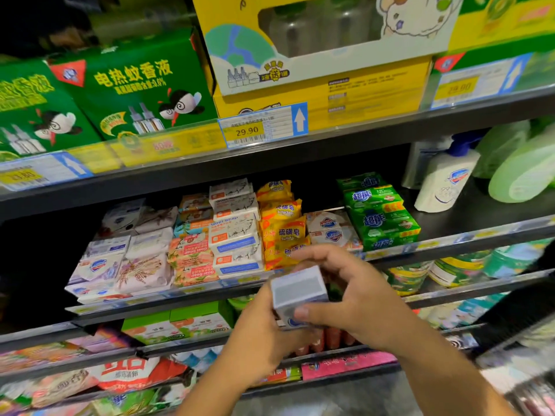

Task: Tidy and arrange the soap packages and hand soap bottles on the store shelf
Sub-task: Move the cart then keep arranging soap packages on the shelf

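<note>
Bare shelf (450, 219) right of green soaps (381, 217); nearer, soap box (297, 291) within curled fingers of left hand (261, 334) and right hand (357, 295).

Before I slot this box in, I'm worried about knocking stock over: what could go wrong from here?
The small white-and-grey cardboard soap box, gripped by left hand and right hand, is off the shelf; a slip would drop it. The yellow plastic sulfur soap packets are piled unevenly by the front lip; a nudge might spill them. The white plastic pump bottle with blue head leans and could topple.
</note>
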Available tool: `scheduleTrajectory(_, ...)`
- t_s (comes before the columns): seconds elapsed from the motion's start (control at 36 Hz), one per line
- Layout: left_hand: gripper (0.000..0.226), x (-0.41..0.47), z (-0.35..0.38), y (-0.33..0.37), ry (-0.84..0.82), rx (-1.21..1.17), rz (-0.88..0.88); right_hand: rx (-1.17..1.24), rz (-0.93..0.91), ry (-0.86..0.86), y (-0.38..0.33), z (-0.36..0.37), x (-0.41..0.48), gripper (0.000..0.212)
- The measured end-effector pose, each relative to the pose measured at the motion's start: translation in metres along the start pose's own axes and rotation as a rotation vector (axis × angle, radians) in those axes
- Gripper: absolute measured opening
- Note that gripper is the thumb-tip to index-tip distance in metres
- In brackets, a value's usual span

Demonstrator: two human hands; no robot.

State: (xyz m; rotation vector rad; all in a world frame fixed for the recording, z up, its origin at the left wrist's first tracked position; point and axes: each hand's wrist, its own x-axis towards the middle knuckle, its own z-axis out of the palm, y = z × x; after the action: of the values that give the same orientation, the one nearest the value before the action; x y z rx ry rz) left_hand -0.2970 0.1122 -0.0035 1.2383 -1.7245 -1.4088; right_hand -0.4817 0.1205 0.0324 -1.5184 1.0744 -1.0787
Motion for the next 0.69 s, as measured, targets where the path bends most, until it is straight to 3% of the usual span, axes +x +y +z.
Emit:
scheduleTrajectory(0.19,0.074,0.008,-0.022,0.022,0.222,-0.217,0.094,0.108,-0.076,0.184,-0.002,-0.035,0.008,0.054)
scheduleTrajectory(0.33,0.053,0.013,-0.029,0.034,0.296,-0.388,0.152,0.238,0.037,0.143,0.007,-0.032,0.007,0.047)
scheduleTrajectory(0.47,0.036,0.02,-0.022,0.03,0.319,-0.374,-0.105,0.214,0.298,0.043,0.021,-0.02,0.006,0.043)
scheduleTrajectory(0.56,0.045,0.019,-0.019,0.02,0.241,-0.42,-0.268,0.13,0.422,0.006,0.027,-0.017,0.006,0.034)
scheduleTrajectory(0.69,0.037,0.019,-0.019,0.017,0.242,-0.474,-0.227,0.239,0.551,-0.029,0.023,-0.019,0.005,0.061)
